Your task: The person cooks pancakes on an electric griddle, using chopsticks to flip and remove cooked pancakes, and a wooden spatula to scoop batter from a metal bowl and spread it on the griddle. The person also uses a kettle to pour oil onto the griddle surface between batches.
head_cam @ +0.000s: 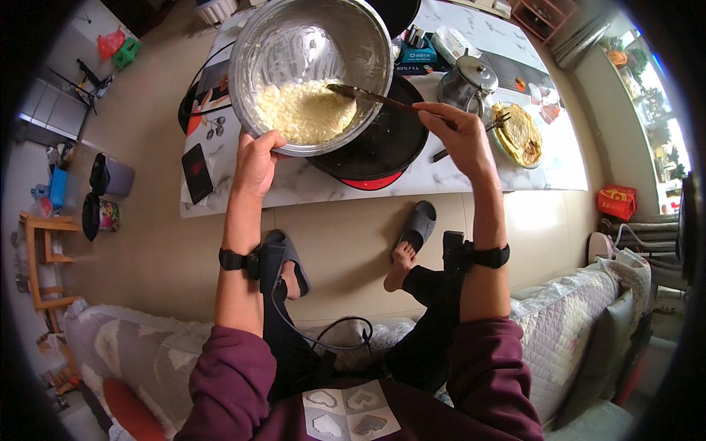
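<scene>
My left hand (258, 161) grips the near left rim of a large metal mixing bowl (298, 33), which is tilted towards me. Pale, lumpy batter (298, 118) has pooled in its lower part. Between the fingers of my right hand (460, 135) is the handle of a dark spoon (380, 98), its head resting in the batter. Partly hidden below the bowl is a round black electric griddle (380, 146) with a red base edge. Right of my right hand, a stack of flat pancakes (518, 135) sits in a glass dish, with dark chopsticks (499, 122) across it.
A metal kettle (469, 77) stands behind the pancakes, near a tissue pack (452, 44) and a blue box (418, 54). A phone (197, 173) lies at the left of the marble-patterned table (265, 193). A black cable (212, 58) runs along the table's left side.
</scene>
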Demonstrator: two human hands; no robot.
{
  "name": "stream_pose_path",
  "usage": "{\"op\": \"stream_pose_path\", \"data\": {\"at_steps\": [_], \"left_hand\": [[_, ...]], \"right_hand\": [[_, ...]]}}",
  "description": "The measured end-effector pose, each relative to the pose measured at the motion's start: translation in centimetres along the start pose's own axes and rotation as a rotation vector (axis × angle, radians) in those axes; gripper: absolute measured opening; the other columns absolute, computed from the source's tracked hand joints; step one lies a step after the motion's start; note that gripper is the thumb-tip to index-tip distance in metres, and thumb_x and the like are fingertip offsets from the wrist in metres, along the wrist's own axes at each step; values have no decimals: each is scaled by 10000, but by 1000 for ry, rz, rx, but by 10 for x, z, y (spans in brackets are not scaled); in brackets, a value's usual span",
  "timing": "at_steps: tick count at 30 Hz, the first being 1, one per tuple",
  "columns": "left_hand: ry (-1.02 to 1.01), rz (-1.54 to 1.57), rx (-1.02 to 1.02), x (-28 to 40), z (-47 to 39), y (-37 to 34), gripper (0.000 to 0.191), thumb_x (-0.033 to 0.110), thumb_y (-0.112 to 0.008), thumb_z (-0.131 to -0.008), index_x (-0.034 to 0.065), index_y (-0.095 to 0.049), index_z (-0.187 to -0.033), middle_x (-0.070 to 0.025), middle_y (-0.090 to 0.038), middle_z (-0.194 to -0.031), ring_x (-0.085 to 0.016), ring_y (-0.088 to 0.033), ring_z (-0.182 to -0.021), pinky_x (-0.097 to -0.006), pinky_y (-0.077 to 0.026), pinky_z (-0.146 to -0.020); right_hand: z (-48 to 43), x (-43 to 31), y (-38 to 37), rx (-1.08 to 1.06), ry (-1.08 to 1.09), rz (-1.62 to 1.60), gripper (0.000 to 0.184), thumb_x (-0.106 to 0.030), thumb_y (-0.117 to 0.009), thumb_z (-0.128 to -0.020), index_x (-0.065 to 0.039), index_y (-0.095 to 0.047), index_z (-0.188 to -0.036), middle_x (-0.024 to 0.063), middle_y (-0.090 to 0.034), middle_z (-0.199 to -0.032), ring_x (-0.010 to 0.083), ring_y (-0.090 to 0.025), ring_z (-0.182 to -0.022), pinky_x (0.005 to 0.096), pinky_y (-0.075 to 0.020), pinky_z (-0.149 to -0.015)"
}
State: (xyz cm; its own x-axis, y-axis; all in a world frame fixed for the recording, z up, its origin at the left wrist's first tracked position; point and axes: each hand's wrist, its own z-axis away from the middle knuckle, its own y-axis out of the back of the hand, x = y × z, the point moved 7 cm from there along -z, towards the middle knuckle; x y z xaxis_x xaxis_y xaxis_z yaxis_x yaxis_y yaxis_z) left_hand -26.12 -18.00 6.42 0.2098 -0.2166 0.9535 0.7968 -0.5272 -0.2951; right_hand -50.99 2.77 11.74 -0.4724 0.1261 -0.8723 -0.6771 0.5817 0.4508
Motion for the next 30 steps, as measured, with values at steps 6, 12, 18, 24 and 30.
{"op": "stream_pose_path", "data": {"at_steps": [6, 12, 18, 24, 30], "left_hand": [[-113, -74, -45, 3, -2, -8, 459, -38, -529, -755, -20, -496, -1213, -57, -573, -1032, -140, -564, -838, -302, -520, -704], [-146, -51, -5, 13, 3, -21, 403, -51, -521, -728, -29, -532, -1130, -30, -576, -980, -96, -538, -804, -240, -466, -663], [-174, -45, -26, 22, 4, -30, 420, -56, -522, -740, -13, -516, -1159, -39, -570, -991, -118, -551, -805, -279, -486, -662], [-172, 14, 8, 24, 5, -28, 456, -69, -527, -763, 2, -486, -1212, -60, -557, -998, -172, -569, -831, -363, -519, -707], [-100, 18, 102, 3, -1, -17, 365, -63, -546, -765, -10, -530, -1126, -71, -567, -959, -179, -573, -803, -345, -503, -666]], "right_hand": [[-1, -5, 15, 126, 64, 1, 240, -224, -667, -903, -66, -716, -1077, 23, -692, -778, 27, -553, -733, 217, -474, -665], [4, -9, 24, 2, 11, -25, 247, -219, -666, -903, -52, -716, -1078, 36, -716, -850, 39, -590, -779, 214, -484, -704], [8, -16, 33, -16, 9, 68, 259, -221, -667, -901, -42, -708, -1084, 53, -728, -890, 54, -621, -827, 228, -499, -740], [5, -36, 51, 82, 129, 60, 252, -237, -672, -890, -74, -717, -1077, 63, -724, -879, 68, -624, -817, 250, -499, -753], [2, -48, 40, 41, 109, 84, 244, -215, -687, -881, -71, -716, -1076, 39, -708, -839, 60, -613, -779, 228, -488, -716]]}}
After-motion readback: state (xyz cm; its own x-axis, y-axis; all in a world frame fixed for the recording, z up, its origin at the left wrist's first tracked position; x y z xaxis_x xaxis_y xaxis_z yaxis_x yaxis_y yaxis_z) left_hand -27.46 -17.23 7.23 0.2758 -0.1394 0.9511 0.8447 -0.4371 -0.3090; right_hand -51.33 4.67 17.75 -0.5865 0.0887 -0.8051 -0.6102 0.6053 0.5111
